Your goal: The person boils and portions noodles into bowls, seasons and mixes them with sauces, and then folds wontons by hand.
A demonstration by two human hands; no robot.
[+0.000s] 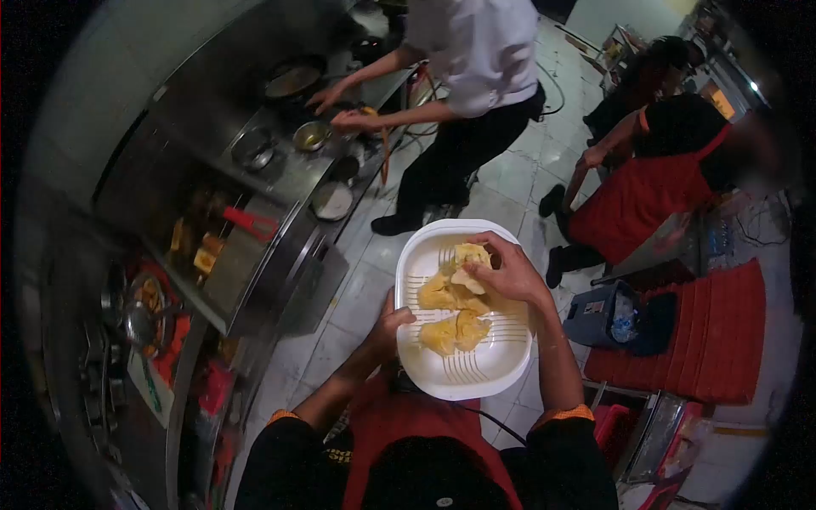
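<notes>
A white plastic colander [466,381] with slots in its base is held out in front of my body. My left hand [388,328] grips its left rim, with the thumb over the edge. Inside lie several pale yellow, lumpy pieces of food [444,334], whose exact kind I cannot tell. Over the upper part of the colander, my right hand [510,270] pinches a pale yellow food piece [469,270] between thumb and fingers. That piece is just above or touching the others; I cannot tell which.
A person in a white top [480,51] works at the steel counter [285,183], among bowls and pans. A red-handled tool [251,223] lies by the fryer at left. Another person's red apron [637,208], a grey bin [591,314] and a red stack [705,340] are at right.
</notes>
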